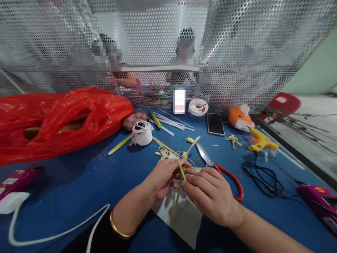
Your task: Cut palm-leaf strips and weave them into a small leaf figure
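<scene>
Green leaf strip (182, 171): pinched between both hands' fingertips, crossing the gap between them, near edge of tabletop (79, 182). One length hangs below the fingers, over white paper (185, 225). Left hand (165, 175) fingers curled, gripping strip; right hand (212, 195) thumb and fingers closed on it too. Red-handled scissors (216, 167) just beside right hand. Yellow glue gun (262, 141) by right edge; red plastic bag (110, 105) toward far left corner.

The blue table (71, 186) carried scissors (210, 163), a yellow glue gun (263, 141), a phone (215, 124) (screen (215, 123) dark) and a red bag (50, 114).
</scene>
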`<state>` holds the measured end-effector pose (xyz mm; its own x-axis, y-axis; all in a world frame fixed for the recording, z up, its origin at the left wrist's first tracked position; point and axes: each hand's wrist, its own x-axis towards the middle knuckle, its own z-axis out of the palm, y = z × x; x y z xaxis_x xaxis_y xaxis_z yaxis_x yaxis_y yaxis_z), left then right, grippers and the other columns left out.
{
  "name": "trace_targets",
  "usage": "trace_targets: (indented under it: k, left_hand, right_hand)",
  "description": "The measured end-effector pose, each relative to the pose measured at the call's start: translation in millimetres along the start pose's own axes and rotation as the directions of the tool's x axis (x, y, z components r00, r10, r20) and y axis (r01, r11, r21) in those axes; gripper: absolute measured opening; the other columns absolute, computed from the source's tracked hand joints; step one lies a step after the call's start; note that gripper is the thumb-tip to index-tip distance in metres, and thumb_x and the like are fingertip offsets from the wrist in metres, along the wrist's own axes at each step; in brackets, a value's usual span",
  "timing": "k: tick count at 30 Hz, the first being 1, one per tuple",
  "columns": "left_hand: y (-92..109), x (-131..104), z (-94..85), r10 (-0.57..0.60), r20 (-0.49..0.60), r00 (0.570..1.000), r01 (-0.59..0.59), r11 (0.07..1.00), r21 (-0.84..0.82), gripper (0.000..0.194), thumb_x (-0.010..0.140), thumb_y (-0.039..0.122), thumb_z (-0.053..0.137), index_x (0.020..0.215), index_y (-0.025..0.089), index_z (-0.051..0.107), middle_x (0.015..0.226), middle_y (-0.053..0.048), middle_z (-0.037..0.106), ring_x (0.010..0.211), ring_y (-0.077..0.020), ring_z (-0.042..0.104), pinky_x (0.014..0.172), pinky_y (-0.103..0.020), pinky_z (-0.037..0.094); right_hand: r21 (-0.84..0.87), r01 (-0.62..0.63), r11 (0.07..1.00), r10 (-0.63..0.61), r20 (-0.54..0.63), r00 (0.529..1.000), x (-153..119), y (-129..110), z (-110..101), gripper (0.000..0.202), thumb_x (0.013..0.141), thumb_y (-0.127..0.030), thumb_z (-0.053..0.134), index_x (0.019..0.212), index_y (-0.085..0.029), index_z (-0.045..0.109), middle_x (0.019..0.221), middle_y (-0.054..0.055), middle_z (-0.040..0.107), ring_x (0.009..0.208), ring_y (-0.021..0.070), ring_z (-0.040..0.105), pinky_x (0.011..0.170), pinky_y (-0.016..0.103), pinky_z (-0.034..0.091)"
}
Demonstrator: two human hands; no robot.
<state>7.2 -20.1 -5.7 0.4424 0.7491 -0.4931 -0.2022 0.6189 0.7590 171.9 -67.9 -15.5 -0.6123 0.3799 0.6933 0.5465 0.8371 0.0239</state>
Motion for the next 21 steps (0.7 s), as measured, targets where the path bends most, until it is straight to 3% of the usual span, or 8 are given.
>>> trace_targets:
  k: [4,10,21]
  left_hand:
    - [2.6,-1.5,0.2,-0.017,-0.016,1.000,0.017,1.000,-0.020,0.021,0.089,0.025,0.055,0.084,0.009,0.068,0.077,-0.009,0.071,0.047,-0.0050,0.057,0.031,-0.011,0.029]
    - [7.2,-4.0,1.3,0.028,-0.067,0.997,-0.024,0.998,0.056,0.021,0.089,0.026,0.055,0.080,0.011,0.067,0.072,-0.010,0.071,0.050,-0.0067,0.060,0.030,-0.011,0.023]
    - [5.6,-3.4,2.9,0.098,-0.123,0.988,-0.092,0.994,0.059,0.022,0.089,0.029,0.054,0.082,0.013,0.066,0.076,-0.009,0.072,0.052,-0.0062,0.058,0.032,-0.012,0.021]
  right_hand:
    - [0.044,0.041,0.998,-0.044,0.077,0.996,3.7,-0.6,-0.6,0.019,0.092,-0.010,0.049,0.099,-0.009,0.066,0.085,0.008,0.071,0.081,0.0201,0.062,0.083,0.036,0.043]
    - [0.074,-0.152,0.986,0.151,0.019,0.988,2.0,-2.2,4.8,0.010,0.088,-0.008,0.057,0.089,-0.015,0.064,0.077,0.004,0.067,0.068,0.0170,0.055,0.066,0.032,0.038]
    - [0.091,-0.237,0.967,0.234,0.049,0.971,5.2,-1.8,6.2,0.010,0.090,-0.010,0.054,0.091,-0.015,0.063,0.077,0.005,0.067,0.068,0.0178,0.055,0.064,0.033,0.034]
